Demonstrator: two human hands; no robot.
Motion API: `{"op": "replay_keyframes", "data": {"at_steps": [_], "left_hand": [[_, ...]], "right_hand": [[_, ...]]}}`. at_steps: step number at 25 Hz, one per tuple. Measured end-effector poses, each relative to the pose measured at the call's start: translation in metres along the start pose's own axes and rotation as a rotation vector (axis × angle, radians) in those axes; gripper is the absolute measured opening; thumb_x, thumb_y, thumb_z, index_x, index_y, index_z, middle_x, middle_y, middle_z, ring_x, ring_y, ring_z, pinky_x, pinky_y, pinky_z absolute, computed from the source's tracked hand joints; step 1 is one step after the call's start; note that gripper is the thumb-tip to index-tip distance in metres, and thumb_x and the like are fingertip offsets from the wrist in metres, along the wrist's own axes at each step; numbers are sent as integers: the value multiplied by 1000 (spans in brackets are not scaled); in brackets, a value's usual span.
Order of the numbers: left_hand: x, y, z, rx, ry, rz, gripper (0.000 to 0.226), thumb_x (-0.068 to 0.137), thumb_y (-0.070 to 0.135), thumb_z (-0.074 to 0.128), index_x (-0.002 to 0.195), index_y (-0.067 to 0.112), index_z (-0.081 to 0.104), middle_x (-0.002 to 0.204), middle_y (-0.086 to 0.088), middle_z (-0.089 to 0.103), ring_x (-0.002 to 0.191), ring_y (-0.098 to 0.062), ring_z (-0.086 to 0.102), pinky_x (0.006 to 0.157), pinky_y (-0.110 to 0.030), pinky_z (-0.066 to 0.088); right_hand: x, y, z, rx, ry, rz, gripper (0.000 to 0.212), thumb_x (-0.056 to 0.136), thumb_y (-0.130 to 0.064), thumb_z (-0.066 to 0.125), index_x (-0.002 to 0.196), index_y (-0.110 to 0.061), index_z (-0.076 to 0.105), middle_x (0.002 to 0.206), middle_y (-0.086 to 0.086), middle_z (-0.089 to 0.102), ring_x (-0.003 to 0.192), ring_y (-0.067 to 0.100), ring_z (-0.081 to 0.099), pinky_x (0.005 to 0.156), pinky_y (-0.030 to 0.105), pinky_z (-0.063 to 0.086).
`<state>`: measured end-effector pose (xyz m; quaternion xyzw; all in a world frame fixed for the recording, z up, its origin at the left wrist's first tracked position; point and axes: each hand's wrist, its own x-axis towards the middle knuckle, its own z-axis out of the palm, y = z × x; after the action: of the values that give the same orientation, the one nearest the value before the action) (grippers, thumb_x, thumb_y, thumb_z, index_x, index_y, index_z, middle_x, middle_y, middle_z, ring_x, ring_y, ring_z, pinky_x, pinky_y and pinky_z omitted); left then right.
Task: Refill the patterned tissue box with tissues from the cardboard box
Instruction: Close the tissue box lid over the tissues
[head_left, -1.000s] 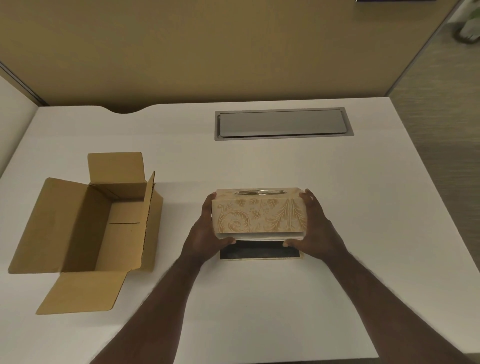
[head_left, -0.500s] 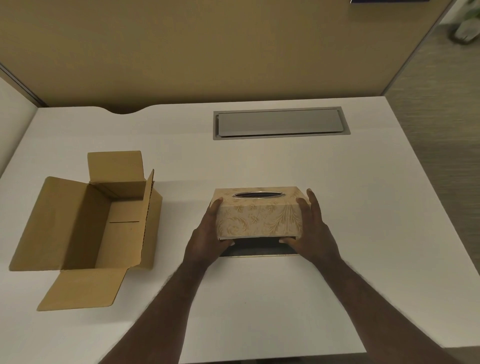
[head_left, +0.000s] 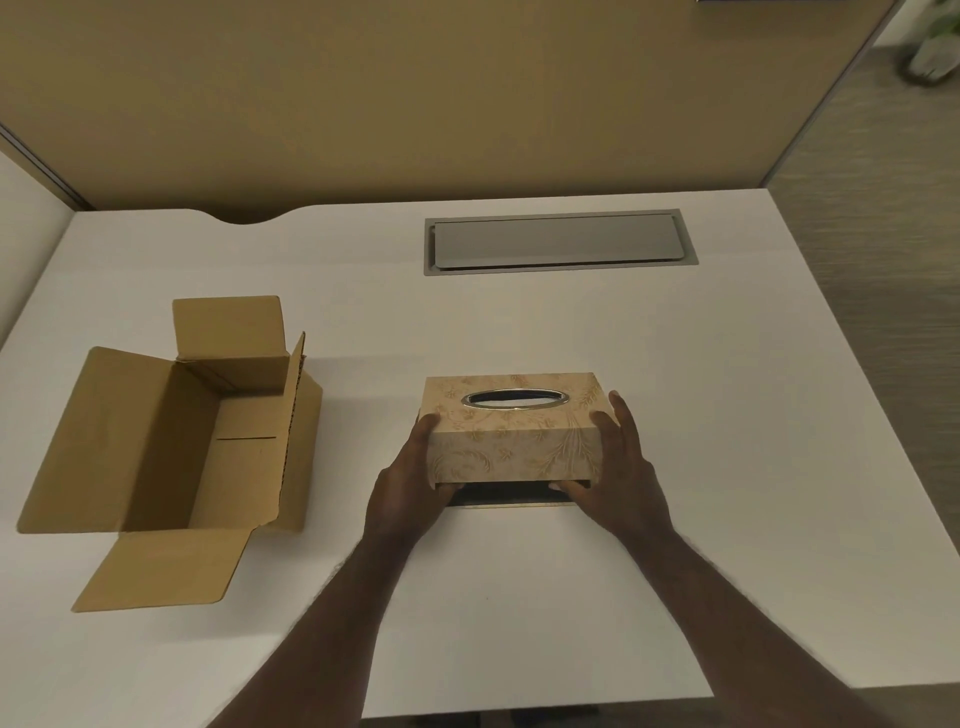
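The patterned tissue box (head_left: 514, 447), beige with gold leaf scrolls and an oval metal-rimmed slot on top, sits at the middle of the white table (head_left: 675, 415). My left hand (head_left: 410, 483) grips its left end and my right hand (head_left: 621, 478) its right end. The cover's near edge is raised a little, and a dark base (head_left: 509, 496) shows under it. No tissue shows through the slot. The cardboard box (head_left: 171, 441) stands open at the left, flaps spread; the part of its inside that I see holds nothing.
A grey metal cable hatch (head_left: 558, 241) is set flush in the table behind the tissue box. A tan partition wall (head_left: 415, 93) runs along the far edge. The table's right edge drops to carpeted floor (head_left: 883, 312).
The patterned cover has tipped down toward level, so its top and slot now face up and less of the dark base shows. Both hands stayed on its ends.
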<state>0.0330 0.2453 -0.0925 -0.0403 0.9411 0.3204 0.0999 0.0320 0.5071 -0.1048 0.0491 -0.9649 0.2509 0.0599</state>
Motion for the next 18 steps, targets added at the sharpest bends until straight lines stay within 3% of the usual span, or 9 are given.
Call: {"op": "replay_keyframes", "data": {"at_steps": [3, 7, 11, 18], "left_hand": [[-4, -1, 0, -71, -13, -7, 94, 70, 33, 86, 145, 26, 29, 142, -3, 53, 118, -29, 59, 86, -40, 56], [-11, -7, 6, -129, -4, -12, 87, 73, 32, 84, 144, 25, 34, 142, -3, 54, 120, -29, 59, 89, -36, 53], [-16, -9, 10, -158, 10, -34, 82, 77, 29, 81, 145, 29, 35, 144, 1, 53, 120, -27, 59, 91, -32, 49], [-22, -10, 16, -167, 21, -31, 78, 82, 27, 77, 147, 28, 35, 147, 0, 50, 125, -26, 56, 96, -31, 46]], "right_hand": [[-4, 2, 0, 42, -24, 31, 102, 54, -46, 90, 135, -22, 33, 155, 14, 33, 108, 34, 64, 66, 43, 60], [-10, -1, 1, 105, -70, 123, 96, 60, -40, 89, 139, -26, 36, 149, 12, 44, 121, 35, 57, 84, 49, 55], [-17, -2, 4, 164, -53, 183, 91, 60, -32, 90, 139, -15, 48, 142, 11, 53, 120, 32, 59, 89, 43, 52], [-22, 1, 7, 219, -62, 219, 86, 65, -30, 88, 140, -18, 47, 141, 6, 54, 120, 25, 58, 94, 36, 48]]}}
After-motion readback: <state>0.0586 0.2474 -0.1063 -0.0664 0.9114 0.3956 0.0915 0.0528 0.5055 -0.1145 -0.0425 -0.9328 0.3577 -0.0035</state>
